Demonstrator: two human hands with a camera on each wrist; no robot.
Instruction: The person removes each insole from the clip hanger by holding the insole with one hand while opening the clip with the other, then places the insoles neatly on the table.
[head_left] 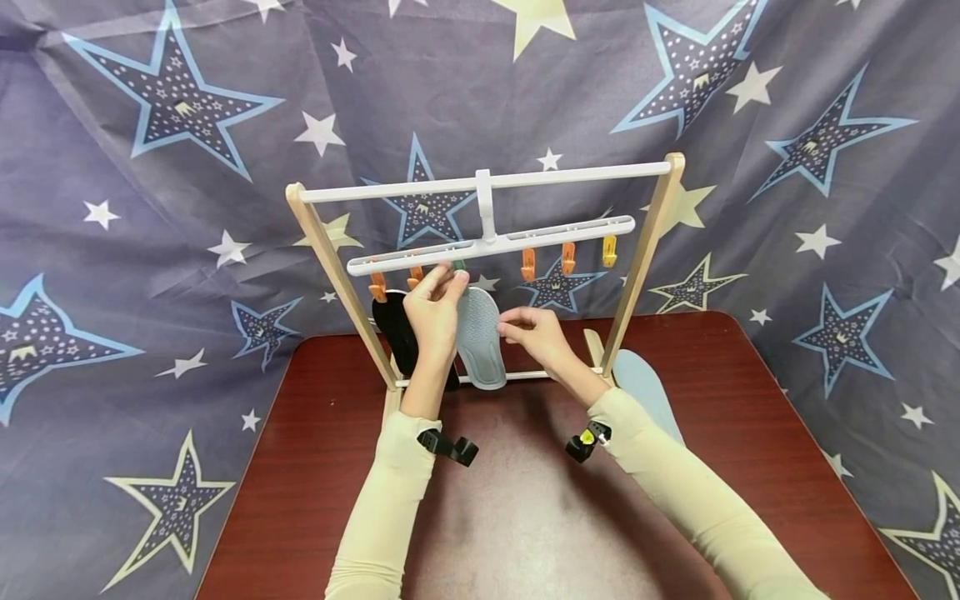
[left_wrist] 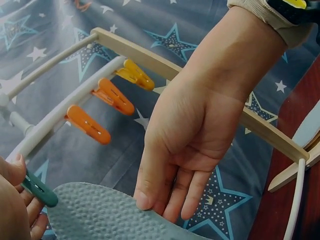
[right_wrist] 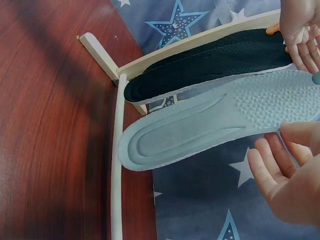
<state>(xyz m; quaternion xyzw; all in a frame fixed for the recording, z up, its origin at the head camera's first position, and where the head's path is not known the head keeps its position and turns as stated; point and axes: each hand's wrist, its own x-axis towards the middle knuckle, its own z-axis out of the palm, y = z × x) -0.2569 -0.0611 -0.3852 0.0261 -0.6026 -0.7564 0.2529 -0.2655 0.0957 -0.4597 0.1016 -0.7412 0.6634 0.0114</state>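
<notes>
A grey-blue insole (head_left: 480, 346) with a dimpled end hangs upright below the white hanger (head_left: 420, 258). My left hand (head_left: 433, 321) is at its top, pinching a green clothespin (left_wrist: 41, 190) whose tip overlaps the insole's upper edge. With thumb and fingertips, my right hand (head_left: 542, 335) pinches the insole's right edge, as the left wrist view also shows. Behind my left hand, black insoles (right_wrist: 210, 62) hang from orange clothespins (head_left: 377, 287) on the hanger's left part.
The hanger hooks over the top bar of a wooden frame (head_left: 645, 250) on a red-brown table (head_left: 315, 467). Orange clips (head_left: 568, 257) and a yellow clip (head_left: 609, 250) hang at right. Another light grey-blue insole (head_left: 647, 387) lies beside the frame's right foot. A starred curtain (head_left: 187, 333) stands behind.
</notes>
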